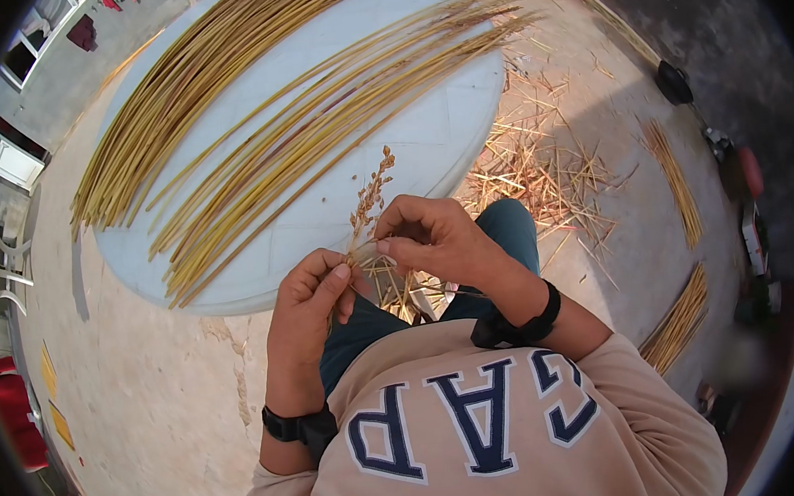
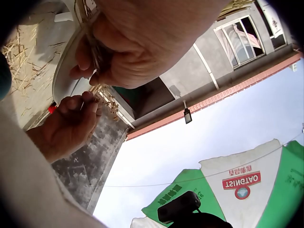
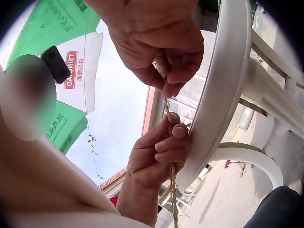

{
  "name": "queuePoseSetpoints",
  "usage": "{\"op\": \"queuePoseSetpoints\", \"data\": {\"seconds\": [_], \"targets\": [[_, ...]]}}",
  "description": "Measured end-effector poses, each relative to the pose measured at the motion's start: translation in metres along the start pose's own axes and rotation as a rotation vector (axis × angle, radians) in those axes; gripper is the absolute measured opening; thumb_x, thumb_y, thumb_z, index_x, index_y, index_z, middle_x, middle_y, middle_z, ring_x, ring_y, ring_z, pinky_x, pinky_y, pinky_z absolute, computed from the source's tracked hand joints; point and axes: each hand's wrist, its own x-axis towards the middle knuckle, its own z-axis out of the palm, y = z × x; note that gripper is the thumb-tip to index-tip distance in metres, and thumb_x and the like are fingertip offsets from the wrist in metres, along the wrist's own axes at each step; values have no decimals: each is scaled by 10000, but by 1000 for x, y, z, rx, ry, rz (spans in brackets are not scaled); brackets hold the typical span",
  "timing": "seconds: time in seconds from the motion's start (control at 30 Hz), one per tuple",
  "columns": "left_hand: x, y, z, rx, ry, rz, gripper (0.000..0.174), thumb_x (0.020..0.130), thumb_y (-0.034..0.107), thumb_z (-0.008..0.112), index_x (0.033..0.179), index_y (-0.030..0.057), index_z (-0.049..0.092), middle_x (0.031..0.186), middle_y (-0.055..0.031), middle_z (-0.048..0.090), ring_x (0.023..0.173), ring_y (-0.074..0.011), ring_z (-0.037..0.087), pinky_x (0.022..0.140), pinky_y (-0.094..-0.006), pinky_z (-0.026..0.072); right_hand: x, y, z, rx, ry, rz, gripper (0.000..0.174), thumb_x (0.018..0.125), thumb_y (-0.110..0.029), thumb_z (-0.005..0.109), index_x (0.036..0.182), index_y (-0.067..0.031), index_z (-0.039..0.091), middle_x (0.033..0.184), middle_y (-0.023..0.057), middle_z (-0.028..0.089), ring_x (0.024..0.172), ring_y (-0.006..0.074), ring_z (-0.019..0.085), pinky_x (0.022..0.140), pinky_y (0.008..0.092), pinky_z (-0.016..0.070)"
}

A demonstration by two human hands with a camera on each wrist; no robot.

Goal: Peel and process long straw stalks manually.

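1 stalk (image 1: 373, 190) between left hand (image 1: 304, 307), right hand (image 1: 435, 236)

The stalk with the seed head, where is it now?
In the head view's centre, the stalk is pinched between left hand and right hand by the near edge of the white table.

"gap" in navy letters on the beige sweatshirt (image 1: 526, 462), "tsingtao" on the green-and-white umbrella (image 2: 242, 180)
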Motion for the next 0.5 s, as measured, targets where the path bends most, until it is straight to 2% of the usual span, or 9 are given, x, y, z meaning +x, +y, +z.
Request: {"op": "queuePoseSetpoints", "data": {"seconds": [0.07,0.13,0.23,0.3,0.33,0.5], "targets": [[0,0,1,-18,33,36,137,891,144,506,888,15,553,672,-86,588,460,-31,357,429,-147,270,0,-1,1,-2,3,2,121,803,-74,595,873,19,559,647,18,556,551,44,531,494,193,444],[-2,6,1,7,27,-24,114,884,111,496,900,11,550,681,-92,590,472,-32,357,441,-146,269,0,-1,1,-3,6,3,122,800,-72,593,872,20,559,659,20,561,553,44,532,494,193,443],[-1,8,1,31,3,-11,107,878,96,488,908,10,546,678,-91,590,470,-30,349,437,-148,262,1,1,2,-21,22,-25,132,796,-80,590,880,17,557,681,21,564,553,51,536,493,196,438],[-1,7,-1,30,-16,-11,105,879,101,497,915,18,551,677,-73,592,481,-24,358,438,-150,262,3,2,2,-21,16,-14,125,820,-60,582,920,9,549,763,35,594,576,66,552,509,199,444],[-1,8,-1,30,-36,-10,102,880,105,505,922,27,556,676,-54,593,492,-18,368,439,-152,263,3,0,2,-22,15,-14,125,820,-60,582,920,9,549,763,35,594,576,66,552,509,199,444],[-2,10,0,32,-39,-30,106,879,104,495,910,22,554,672,-71,595,480,-22,368,436,-150,267,4,-2,1,83,-29,75,124,840,-75,571,940,-2,569,750,31,603,575,62,558,500,184,433]]}}
